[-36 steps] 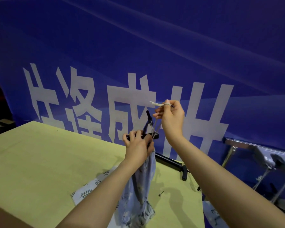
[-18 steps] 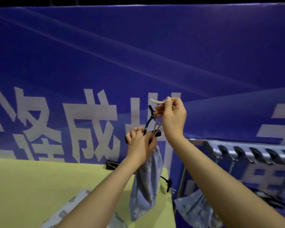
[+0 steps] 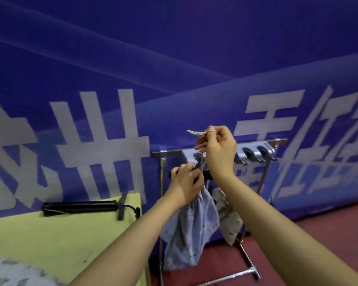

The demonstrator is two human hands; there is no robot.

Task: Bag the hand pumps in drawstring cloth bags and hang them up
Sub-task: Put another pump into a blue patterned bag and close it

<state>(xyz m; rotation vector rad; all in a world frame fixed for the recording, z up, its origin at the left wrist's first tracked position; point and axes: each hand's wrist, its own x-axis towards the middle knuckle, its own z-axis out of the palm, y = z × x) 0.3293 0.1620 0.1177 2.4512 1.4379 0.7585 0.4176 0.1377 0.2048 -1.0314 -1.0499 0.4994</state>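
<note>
Across the back of the frame runs a blue banner [image 3: 174, 69] with large pale characters. Before it, right of centre, stands the metal rack [image 3: 215, 151], its hooks [image 3: 254, 154] along the top bar and one patterned bag [image 3: 228, 219] already hanging low at centre right. At lower left is the yellow worktop [image 3: 50, 244], with another black hand pump [image 3: 79, 206] lying along its far edge, long axis left to right.

We judge we are at the hanging step. Our left hand [image 3: 186, 185] is clamped round the gathered neck of the blue cloth bag [image 3: 191, 234], which hangs at centre frame in front of the rack, long axis vertical, mouth up; the pump's black handle pokes out above the fist. Our right hand [image 3: 218, 149] is pinched shut on the drawstring [image 3: 196, 133], held taut above. Next, we think, the cord's loop must go over a free hook.
</note>
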